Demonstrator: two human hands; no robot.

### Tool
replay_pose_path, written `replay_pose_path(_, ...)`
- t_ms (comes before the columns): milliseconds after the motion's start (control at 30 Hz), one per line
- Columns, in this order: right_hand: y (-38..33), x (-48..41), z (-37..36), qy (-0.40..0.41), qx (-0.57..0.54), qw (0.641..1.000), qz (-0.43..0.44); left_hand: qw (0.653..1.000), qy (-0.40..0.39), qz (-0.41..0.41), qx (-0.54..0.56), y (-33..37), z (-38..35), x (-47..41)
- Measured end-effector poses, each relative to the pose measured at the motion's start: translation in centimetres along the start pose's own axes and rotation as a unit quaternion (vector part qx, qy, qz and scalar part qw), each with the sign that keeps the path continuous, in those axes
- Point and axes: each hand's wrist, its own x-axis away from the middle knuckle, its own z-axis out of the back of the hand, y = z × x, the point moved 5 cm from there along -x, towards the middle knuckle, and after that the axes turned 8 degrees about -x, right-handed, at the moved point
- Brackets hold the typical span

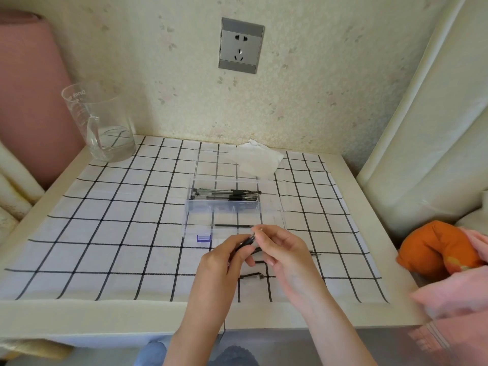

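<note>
The black pen barrel [245, 243] is just in front of the clear box [227, 207], above the desk [132, 313]. My left hand [221, 262] has a curled grip round it, and my right hand [280, 249] pinches a small tip piece [260, 229] at its end. If my fingers slip, that piece could drop among the loose parts [250, 276] nearer me than the box, or seat crooked. A checked cloth [105, 233] covers the desk. Behind the box lies a tissue [256, 161], far left of it stands a water jug [105, 128], and above is a wall socket [240, 44].

Clear glossy plastic box [224, 207]; matt checked cloth [118, 233]; glass jug [103, 122]; crumpled tissue [256, 159]
</note>
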Motion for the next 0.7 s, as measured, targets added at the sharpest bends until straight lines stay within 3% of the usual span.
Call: replay_pose_path(700, 0.37, 0.06, -0.03, -0.003, 0.018, 1.000, -0.009, 0.999, 0.015, 0.012, 0.026, 0.10, 0.38, 0.14)
